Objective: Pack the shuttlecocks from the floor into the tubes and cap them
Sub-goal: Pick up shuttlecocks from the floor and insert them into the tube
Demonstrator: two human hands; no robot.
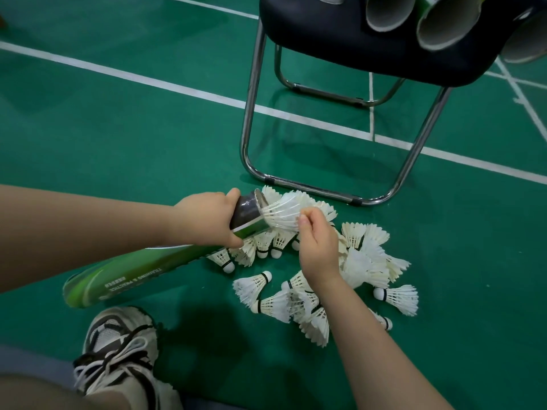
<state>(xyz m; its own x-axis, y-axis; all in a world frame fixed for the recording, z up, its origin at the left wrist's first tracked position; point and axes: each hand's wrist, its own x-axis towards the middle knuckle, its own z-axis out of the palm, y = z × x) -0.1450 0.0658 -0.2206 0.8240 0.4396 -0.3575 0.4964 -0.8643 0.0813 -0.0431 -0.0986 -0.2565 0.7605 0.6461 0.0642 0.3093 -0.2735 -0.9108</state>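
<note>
My left hand (207, 217) grips a long green tube (142, 270) near its open dark end, with the tube slanting down to the left above the floor. A white feather shuttlecock (281, 213) sits partly inside that open end, feathers sticking out. My right hand (318, 247) holds the feather skirt with curled fingers. Several loose white shuttlecocks (364, 261) lie in a heap on the green floor below and to the right of my hands.
A folding chair with chrome legs (251, 113) and a dark seat (340, 34) stands just behind the heap. Several open cardboard tubes (444, 22) lie on the seat. My shoe (118, 350) is at the lower left. White court lines cross the floor.
</note>
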